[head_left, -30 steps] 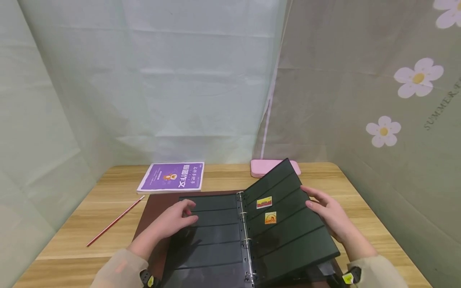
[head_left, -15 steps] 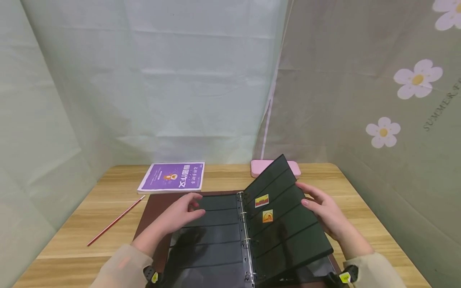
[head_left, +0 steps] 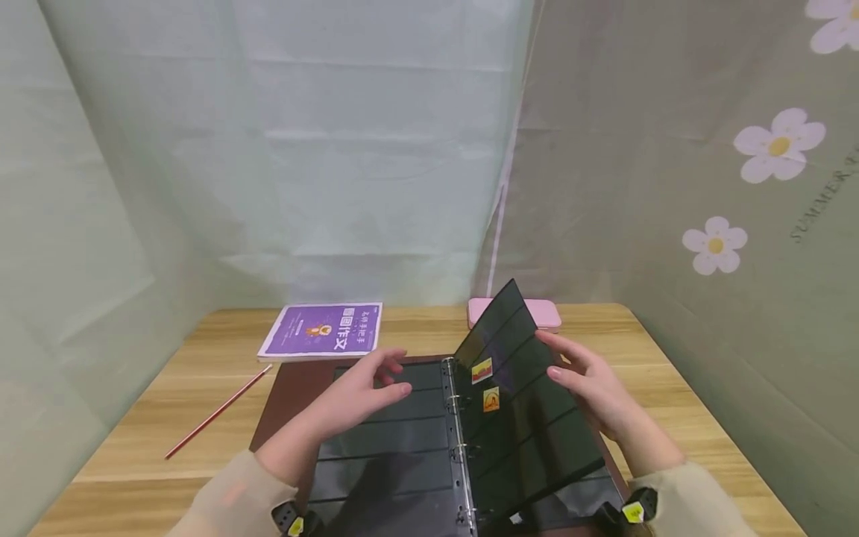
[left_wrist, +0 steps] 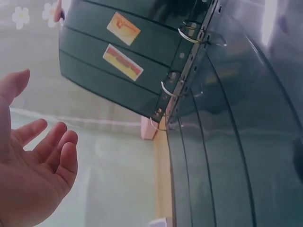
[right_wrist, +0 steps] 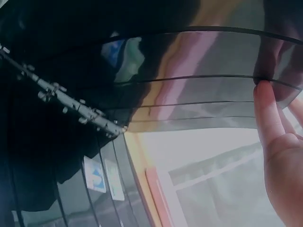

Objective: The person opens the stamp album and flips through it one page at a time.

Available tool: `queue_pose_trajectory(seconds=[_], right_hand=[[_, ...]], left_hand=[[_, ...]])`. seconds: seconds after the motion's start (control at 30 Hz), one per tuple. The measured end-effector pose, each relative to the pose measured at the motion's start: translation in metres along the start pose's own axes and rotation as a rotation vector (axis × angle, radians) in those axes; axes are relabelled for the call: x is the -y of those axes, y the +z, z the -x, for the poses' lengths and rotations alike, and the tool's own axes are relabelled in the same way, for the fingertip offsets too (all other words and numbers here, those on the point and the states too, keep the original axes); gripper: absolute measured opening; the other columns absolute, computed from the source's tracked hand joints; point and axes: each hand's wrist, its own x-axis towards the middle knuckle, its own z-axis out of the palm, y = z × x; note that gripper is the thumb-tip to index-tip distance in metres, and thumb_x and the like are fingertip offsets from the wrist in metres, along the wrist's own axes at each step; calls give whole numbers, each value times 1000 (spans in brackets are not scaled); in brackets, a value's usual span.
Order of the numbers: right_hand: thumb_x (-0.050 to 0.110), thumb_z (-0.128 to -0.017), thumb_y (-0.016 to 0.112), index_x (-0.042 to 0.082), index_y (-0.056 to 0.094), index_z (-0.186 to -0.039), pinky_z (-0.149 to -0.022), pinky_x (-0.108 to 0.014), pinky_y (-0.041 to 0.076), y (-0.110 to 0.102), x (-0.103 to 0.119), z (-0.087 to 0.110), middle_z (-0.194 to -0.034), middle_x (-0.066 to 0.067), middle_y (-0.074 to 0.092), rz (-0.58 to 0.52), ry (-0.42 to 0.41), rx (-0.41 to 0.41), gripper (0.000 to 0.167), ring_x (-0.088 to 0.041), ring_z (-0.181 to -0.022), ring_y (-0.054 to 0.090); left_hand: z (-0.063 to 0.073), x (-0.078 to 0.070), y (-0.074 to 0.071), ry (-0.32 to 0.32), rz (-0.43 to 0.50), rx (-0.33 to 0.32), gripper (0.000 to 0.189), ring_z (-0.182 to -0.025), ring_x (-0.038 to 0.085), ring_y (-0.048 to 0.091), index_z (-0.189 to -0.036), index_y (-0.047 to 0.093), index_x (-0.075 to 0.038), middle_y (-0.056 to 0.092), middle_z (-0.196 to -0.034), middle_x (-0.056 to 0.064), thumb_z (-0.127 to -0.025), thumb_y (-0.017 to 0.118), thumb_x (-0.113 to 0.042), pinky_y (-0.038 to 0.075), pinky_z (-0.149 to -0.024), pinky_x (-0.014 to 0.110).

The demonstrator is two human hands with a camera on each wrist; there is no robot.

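A brown ring binder [head_left: 282, 395], a stamp album with black pocket pages, lies open on the table. My right hand [head_left: 593, 384] holds a raised black page [head_left: 530, 440] by its outer edge, so it stands slanted from the metal rings [head_left: 458, 447]. Two small stamps, a red-yellow one [head_left: 482, 371] and an orange one [head_left: 491, 399], sit in its strips. My left hand [head_left: 359, 391] hovers palm inward over the left page [head_left: 382, 470], fingers loosely bent, holding nothing. Under the raised page, the right wrist view shows a blue-white stamp [right_wrist: 94, 174] on another page.
A purple book [head_left: 321, 330] lies at the back left, with a thin red stick-like pencil [head_left: 218, 412] in front of it. Behind the raised page is a pink case [head_left: 543, 313], partly hidden. Curtain cloth [head_left: 362, 149] surrounds the wooden table [head_left: 194, 358].
The raised page has tilted further up and leftward with my right hand. My left hand has moved right and slightly up, toward the rings.
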Motion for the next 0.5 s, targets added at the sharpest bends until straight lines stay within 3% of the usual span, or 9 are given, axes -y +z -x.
queue_pose_trajectory(seconds=[0.17,0.4,0.5], right_hand=[[2,-93,50,-1,35,-141,-85,-32,49,10,3,-9,-140,-4,42,77,-42,-17,51,-15,-116,51],[-1,-91,52,-3,38,-139,-80,-35,51,21,7,-19,-126,-8,53,49,-107,19,50,-20,-105,58],[0,-91,53,-4,37,-139,-79,-36,51,26,8,-22,-128,-7,51,52,-104,26,51,-21,-104,59]], left_hand=[[-5,-7,3,8,2,-21,58,-102,18,50,-137,42,-14,52,-119,3,-88,65,-34,43,-83,38],[-10,-16,6,38,6,-28,58,-102,20,51,-137,42,-14,52,-117,3,-88,65,-34,42,-83,39],[-11,-20,7,53,23,-26,58,-104,22,51,-138,41,-14,52,-118,3,-88,65,-33,42,-84,39]])
